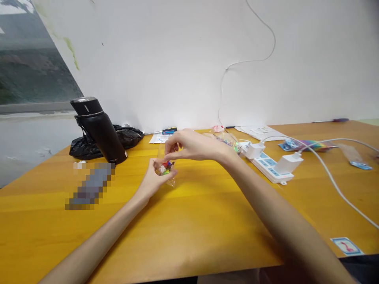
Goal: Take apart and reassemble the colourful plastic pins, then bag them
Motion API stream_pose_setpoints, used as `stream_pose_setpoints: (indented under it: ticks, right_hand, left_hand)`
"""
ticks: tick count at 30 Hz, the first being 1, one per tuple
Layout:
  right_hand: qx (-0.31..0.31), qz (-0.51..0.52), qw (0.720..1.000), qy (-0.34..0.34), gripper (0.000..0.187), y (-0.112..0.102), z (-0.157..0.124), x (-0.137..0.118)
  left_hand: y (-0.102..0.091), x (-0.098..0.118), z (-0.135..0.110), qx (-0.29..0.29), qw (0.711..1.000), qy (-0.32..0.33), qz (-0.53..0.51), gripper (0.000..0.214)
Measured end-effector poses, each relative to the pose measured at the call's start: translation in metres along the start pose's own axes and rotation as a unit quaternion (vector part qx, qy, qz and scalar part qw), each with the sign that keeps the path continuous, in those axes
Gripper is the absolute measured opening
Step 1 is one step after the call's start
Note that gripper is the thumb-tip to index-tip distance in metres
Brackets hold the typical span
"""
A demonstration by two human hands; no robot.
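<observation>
Near the middle of the table, my left hand [150,178] is closed around a small clear plastic bag [172,182]. Through the plastic show small red, blue, white and green pieces [166,171], too small to name. My right hand [194,144] reaches over from the right, its thumb and fingertips pinched together just above the pieces, at the bag's upper part. A bit of yellow shows between those fingers, but what they grip is mostly hidden.
A black bottle [102,132] stands left before a black plastic bag [130,135]. Behind my hands lies a screwdriver [169,131]. At right are another clear bag [227,140], a power strip [271,167] with chargers and cables, coloured packets [308,145] and a card [346,246].
</observation>
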State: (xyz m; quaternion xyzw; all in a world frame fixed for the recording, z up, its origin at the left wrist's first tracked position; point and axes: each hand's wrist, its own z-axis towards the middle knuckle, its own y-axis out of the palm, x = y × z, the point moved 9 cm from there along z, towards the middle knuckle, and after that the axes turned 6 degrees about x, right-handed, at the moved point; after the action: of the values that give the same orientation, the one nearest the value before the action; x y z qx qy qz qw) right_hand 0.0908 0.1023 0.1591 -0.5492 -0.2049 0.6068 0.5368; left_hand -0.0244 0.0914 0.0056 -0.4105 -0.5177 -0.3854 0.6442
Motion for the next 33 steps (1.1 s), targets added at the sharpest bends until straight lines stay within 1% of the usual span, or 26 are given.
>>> stream_pose_setpoints:
  ticks: [2,4,7,9,12,15,19,20,22,23,24,25,26,27,28,30,31,33]
  right_hand:
    - [0.015,-0.021,1.0,-0.005,0.013,-0.006,-0.009,0.001]
    - [0.025,-0.036,0.999,0.0,0.013,-0.014,-0.016,0.003]
    - [0.044,-0.049,0.998,0.004,0.014,-0.027,-0.025,0.006]
    - [0.066,-0.052,0.996,-0.006,0.015,-0.035,-0.028,0.006]
    - [0.095,-0.042,0.994,-0.029,0.017,-0.043,-0.031,0.006]
    - [0.102,-0.029,0.993,-0.048,0.019,-0.046,-0.032,0.002]
    - [0.104,-0.026,0.993,-0.043,0.019,-0.045,-0.032,-0.005]
    - [0.114,-0.023,0.993,-0.035,0.018,-0.044,-0.033,-0.006]
    - [0.165,-0.008,0.986,-0.006,0.016,-0.041,-0.038,-0.001]
    - [0.204,0.009,0.979,0.019,0.02,-0.039,-0.044,0.006]
    - [0.255,0.038,0.965,0.045,0.029,-0.036,-0.051,0.016]
    - [0.301,0.077,0.948,0.069,0.042,-0.03,-0.059,0.028]
    - [0.326,0.125,0.933,0.093,0.051,-0.02,-0.066,0.041]
    - [0.327,0.177,0.922,0.11,0.052,-0.005,-0.071,0.054]
    - [0.313,0.226,0.914,0.127,0.049,0.012,-0.073,0.066]
    - [0.277,0.28,0.906,0.156,0.043,0.042,-0.075,0.083]
    - [0.274,0.292,0.902,0.163,0.038,0.05,-0.077,0.088]
    - [0.278,0.298,0.897,0.173,0.03,0.06,-0.079,0.093]
  left_hand:
    - [0.006,-0.001,-0.003,-0.022,0.999,-0.006,-0.029,0.055]
    - [0.014,-0.001,-0.006,-0.05,0.995,-0.019,-0.079,0.057]
    - [0.021,0.004,-0.009,-0.089,0.986,-0.023,-0.139,0.061]
    - [0.021,0.008,-0.009,-0.101,0.984,-0.014,-0.147,0.061]
    - [0.019,0.013,-0.008,-0.123,0.984,0.0,-0.132,0.055]
    - [0.021,0.016,-0.008,-0.153,0.982,0.01,-0.109,0.049]
    - [0.022,0.016,-0.009,-0.162,0.979,0.012,-0.12,0.046]
    - [0.022,0.015,-0.009,-0.16,0.979,0.008,-0.128,0.049]
    - [0.023,0.01,-0.009,-0.155,0.978,-0.001,-0.14,0.056]
    - [0.023,0.008,-0.009,-0.153,0.978,-0.004,-0.145,0.059]
    - [0.024,0.007,-0.009,-0.155,0.977,-0.007,-0.148,0.061]
    - [0.026,0.006,-0.009,-0.16,0.976,-0.007,-0.149,0.06]
    - [0.028,0.005,-0.01,-0.169,0.974,-0.006,-0.148,0.058]
    - [0.03,0.005,-0.01,-0.178,0.973,-0.004,-0.146,0.056]
    - [0.032,0.005,-0.011,-0.189,0.972,-0.003,-0.142,0.055]
    - [0.035,0.004,-0.012,-0.206,0.969,-0.002,-0.134,0.054]
    - [0.036,0.004,-0.012,-0.21,0.969,-0.004,-0.132,0.056]
    - [0.038,0.002,-0.013,-0.216,0.968,-0.011,-0.126,0.058]
